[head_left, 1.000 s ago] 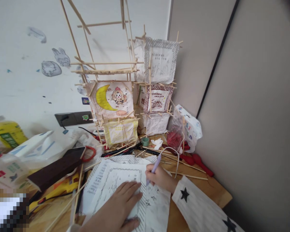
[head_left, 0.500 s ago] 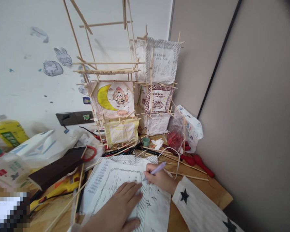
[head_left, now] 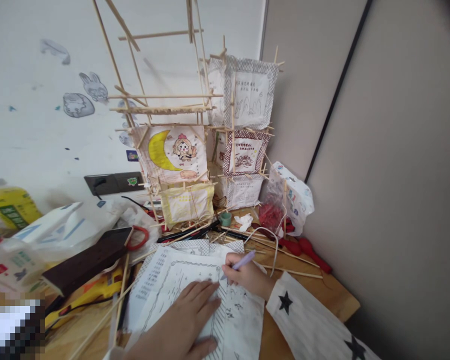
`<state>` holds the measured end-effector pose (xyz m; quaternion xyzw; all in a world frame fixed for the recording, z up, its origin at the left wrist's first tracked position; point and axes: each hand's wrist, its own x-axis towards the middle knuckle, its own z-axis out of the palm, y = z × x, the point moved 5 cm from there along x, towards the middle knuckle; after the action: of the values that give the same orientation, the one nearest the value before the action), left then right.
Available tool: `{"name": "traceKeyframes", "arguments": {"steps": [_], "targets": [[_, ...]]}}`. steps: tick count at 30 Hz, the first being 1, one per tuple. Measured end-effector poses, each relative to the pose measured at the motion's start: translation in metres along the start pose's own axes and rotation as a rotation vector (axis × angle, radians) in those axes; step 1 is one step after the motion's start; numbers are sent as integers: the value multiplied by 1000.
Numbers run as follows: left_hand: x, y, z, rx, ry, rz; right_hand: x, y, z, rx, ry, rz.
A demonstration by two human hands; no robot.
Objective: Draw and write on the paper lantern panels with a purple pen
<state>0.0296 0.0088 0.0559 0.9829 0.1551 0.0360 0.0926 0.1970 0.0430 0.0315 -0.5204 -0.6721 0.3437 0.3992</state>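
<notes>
A lilac pen (head_left: pixel 243 261) is held slanted in my right hand (head_left: pixel 249 277), its tip down at the right border of a paper sheet (head_left: pixel 180 280). The sheet carries a wavy drawn frame, small marks inside it and a strip of slanted hatching along the right. My left hand (head_left: pixel 183 320) lies flat on the sheet with fingers spread, just left of the hatching. More drawn paper (head_left: pixel 243 315) shows to the right, and a written page (head_left: pixel 146 285) sticks out at the left beneath the sheet.
Behind the papers stand stick frames with drawn panels (head_left: pixel 183 152) and a second lantern-like stack (head_left: pixel 247 155). Left lie a dark box (head_left: pixel 88 260), a yellow glue gun (head_left: pixel 93 295), red-handled scissors (head_left: pixel 140 237) and bottles (head_left: pixel 11 205). Loose sticks (head_left: pixel 292 270) and a plastic bag (head_left: pixel 292 195) are right.
The view has shifted very slightly, so the surroundings sit a little further left. Both hands stay almost in place, the pen still against the sheet's right border.
</notes>
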Motion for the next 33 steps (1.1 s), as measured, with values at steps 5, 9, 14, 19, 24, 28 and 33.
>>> {"name": "traceKeyframes", "arguments": {"steps": [5, 9, 14, 19, 24, 28, 33], "targets": [[0, 0, 0, -4, 13, 8, 2, 6, 2, 33, -14, 32], [0, 0, -1, -29, 39, 13, 2, 9, 2, -20, 17, 41], [-1, -1, 1, -15, 33, 6, 0, 2, 0, -46, -18, 44], [-1, -3, 2, -37, 58, 9, 0, 1, -1, -82, -9, 18], [-1, -2, 1, -30, 40, 6, 0, 7, 0, -60, -18, 43], [-2, -2, 2, -34, 60, 18, 0, 7, 1, -77, -28, 44], [-2, -2, 4, -19, 67, 12, 0, 6, -1, -69, -26, 39]]}}
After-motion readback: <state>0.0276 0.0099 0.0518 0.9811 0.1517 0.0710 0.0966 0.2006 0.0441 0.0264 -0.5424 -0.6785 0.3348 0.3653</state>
